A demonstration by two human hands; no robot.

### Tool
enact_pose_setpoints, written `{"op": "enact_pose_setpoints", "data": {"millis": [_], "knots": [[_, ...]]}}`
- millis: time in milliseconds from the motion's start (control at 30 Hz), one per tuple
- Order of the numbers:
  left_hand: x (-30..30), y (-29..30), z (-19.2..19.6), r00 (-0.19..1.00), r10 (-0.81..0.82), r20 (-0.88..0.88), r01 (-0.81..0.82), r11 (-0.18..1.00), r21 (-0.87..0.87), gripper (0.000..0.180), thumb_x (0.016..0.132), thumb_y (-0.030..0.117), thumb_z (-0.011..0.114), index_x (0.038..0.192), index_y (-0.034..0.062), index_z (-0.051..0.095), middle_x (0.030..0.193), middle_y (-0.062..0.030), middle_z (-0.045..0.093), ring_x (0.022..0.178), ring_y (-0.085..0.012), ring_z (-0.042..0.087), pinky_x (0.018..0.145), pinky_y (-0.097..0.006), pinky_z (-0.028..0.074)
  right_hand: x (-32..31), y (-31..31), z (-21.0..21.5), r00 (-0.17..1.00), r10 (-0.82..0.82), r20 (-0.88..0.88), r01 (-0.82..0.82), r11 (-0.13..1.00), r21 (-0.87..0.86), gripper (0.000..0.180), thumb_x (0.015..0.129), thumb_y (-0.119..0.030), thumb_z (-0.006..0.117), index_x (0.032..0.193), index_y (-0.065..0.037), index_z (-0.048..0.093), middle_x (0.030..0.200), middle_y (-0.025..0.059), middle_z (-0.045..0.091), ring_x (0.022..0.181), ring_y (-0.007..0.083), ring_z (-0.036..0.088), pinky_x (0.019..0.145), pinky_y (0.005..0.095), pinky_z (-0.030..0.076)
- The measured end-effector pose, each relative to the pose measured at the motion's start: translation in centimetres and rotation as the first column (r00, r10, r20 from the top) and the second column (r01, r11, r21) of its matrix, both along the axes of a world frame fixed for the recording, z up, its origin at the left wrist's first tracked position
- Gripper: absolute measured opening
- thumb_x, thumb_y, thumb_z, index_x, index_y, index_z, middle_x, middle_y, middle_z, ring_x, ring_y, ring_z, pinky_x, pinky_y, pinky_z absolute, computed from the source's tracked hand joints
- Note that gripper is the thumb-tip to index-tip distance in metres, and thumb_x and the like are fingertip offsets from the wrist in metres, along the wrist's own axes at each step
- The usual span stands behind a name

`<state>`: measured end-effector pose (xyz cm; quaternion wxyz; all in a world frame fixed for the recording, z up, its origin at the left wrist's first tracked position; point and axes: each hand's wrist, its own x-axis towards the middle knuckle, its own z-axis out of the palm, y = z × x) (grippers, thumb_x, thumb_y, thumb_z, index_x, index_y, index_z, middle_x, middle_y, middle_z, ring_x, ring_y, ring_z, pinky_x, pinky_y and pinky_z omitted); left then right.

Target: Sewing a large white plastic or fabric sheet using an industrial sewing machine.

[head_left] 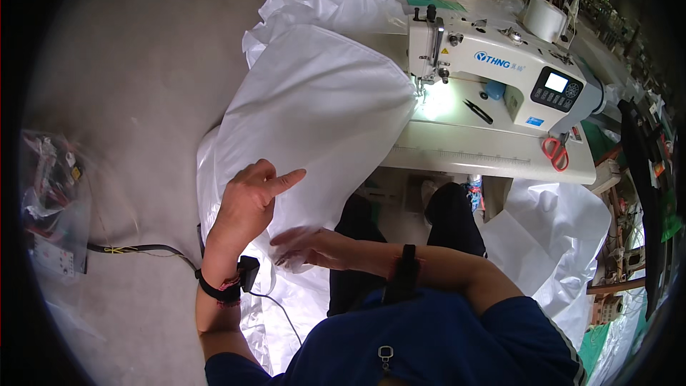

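Note:
A large white fabric sheet [314,93] runs from under the needle area of a white sewing machine [486,57] across the left of the table and down towards my lap. My left hand [250,200] is over the near part of this sheet, one finger stretched out to the right and the others bent; nothing shows in it. Just below and to the right, my right hand [307,247] reaches across my body close to the white fabric. Motion smears its fingers, so whether they grip the fabric cannot be made out.
On the machine table lie black thread snips [478,111] and red-handled scissors [555,152]. A white thread cone [544,19] stands behind the machine. More white fabric [550,232] hangs at the right. At the left is a clear plastic bag [53,204] near a black cable [146,248].

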<state>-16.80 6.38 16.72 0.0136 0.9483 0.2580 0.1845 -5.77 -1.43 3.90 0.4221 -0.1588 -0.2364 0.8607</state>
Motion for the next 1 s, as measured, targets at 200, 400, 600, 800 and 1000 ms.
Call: {"op": "enact_pose_setpoints", "data": {"millis": [200, 400, 600, 800, 1000], "knots": [[-0.9, -0.5, 0.6, 0.987, 0.069, 0.145, -0.057, 0.995, -0.082, 0.049, 0.066, -0.016, 0.049, 0.108, 0.0066, 0.061, 0.082, -0.0130, 0.054, 0.071, -0.0282, 0.055, 0.065, -0.035, 0.046, 0.2, -0.8, -1.2, 0.972, 0.068, 0.225, -0.150, 0.917, 0.369, 0.038, 0.085, -0.014, 0.060, 0.118, 0.005, 0.052, 0.109, 0.0152, 0.059, 0.101, 0.0193, 0.057, 0.091, 0.0304, 0.044], [-1.0, 0.3, -0.2, 0.994, 0.057, 0.092, -0.044, 0.990, -0.131, 0.031, 0.071, -0.011, 0.051, 0.099, -0.0008, 0.060, 0.084, -0.0131, 0.055, 0.077, -0.0299, 0.057, 0.067, -0.038, 0.048, 7.0, -2.9, -2.9, 0.943, -0.225, -0.245, 0.215, 0.974, -0.067, 0.045, 0.092, -0.026, 0.049, 0.132, -0.007, 0.039, 0.121, 0.0127, 0.052, 0.099, 0.0179, 0.055, 0.085, 0.0343, 0.044], [-0.9, 1.2, -0.3, 0.990, 0.058, 0.132, -0.048, 0.996, -0.075, 0.025, 0.072, -0.010, 0.052, 0.094, -0.0013, 0.060, 0.084, -0.0139, 0.055, 0.076, -0.0312, 0.057, 0.066, -0.038, 0.047, 12.8, -2.5, -2.9, 0.687, -0.583, -0.433, 0.580, 0.799, -0.158, 0.020, 0.092, -0.028, 0.049, 0.103, -0.011, 0.052, 0.071, 0.0011, 0.054, 0.057, 0.0098, 0.050, 0.053, 0.0257, 0.042], [0.3, 1.7, 2.6, 0.938, 0.067, 0.341, -0.020, 0.990, -0.138, 0.015, 0.075, -0.008, 0.052, 0.088, -0.0025, 0.058, 0.082, -0.0152, 0.056, 0.070, -0.0317, 0.056, 0.065, -0.035, 0.046, 8.7, -1.8, 2.3, -0.107, -0.905, 0.413, 0.481, 0.316, 0.818, 0.009, 0.091, -0.016, 0.052, 0.086, -0.008, 0.049, 0.053, -0.0006, 0.045, 0.041, 0.0079, 0.044, 0.036, 0.0258, 0.034], [1.4, 1.5, 4.4, 0.967, -0.124, 0.220, 0.147, 0.985, -0.091, 0.009, 0.079, -0.005, 0.051, 0.086, -0.0018, 0.055, 0.083, -0.0155, 0.057, 0.070, -0.0297, 0.057, 0.062, -0.033, 0.045, 2.3, 3.3, 5.7, -0.087, -0.954, 0.286, 0.206, 0.264, 0.942, 0.013, 0.088, -0.009, 0.050, 0.089, -0.005, 0.037, 0.051, 0.0144, 0.050, 0.045, 0.0349, 0.053, 0.040, 0.0399, 0.039]]}}
